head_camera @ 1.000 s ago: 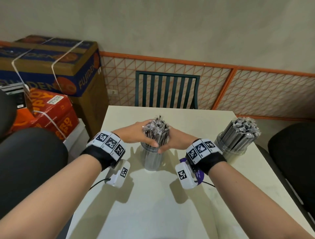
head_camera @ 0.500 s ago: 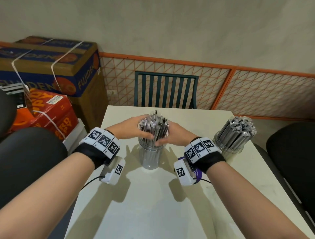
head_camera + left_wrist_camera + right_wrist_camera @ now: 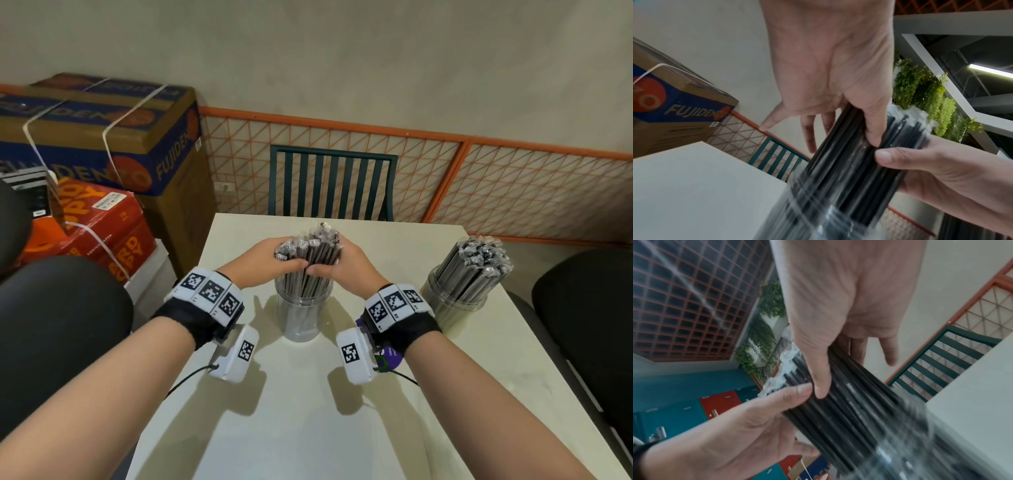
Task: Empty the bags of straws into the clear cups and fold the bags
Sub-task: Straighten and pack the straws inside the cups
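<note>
A clear cup (image 3: pixel 303 313) stands mid-table with a bundle of black straws (image 3: pixel 310 251) upright in it, wrapped tips on top. My left hand (image 3: pixel 274 262) and right hand (image 3: pixel 344 269) grip the bundle from either side just above the rim, thumbs meeting in front. In the left wrist view my left hand (image 3: pixel 838 129) holds the straws (image 3: pixel 849 170) above the blurred cup (image 3: pixel 807 211). The right wrist view shows my right hand (image 3: pixel 838 369) on the same straws (image 3: pixel 855 415). A second clear cup (image 3: pixel 455 303) at the table's right edge is packed with straws (image 3: pixel 479 260).
The cream table (image 3: pixel 308 418) has a green slatted chair (image 3: pixel 332 185) at its far side. Strapped cardboard boxes (image 3: pixel 102 137) and a red box (image 3: pixel 106 236) are stacked at the left. Black seats flank the table, left (image 3: pixel 61 325) and right (image 3: pixel 589 308).
Both hands have risen a little with the bundle, from the cup's rim to just above it. The thumbs have closed together in front of the straws.
</note>
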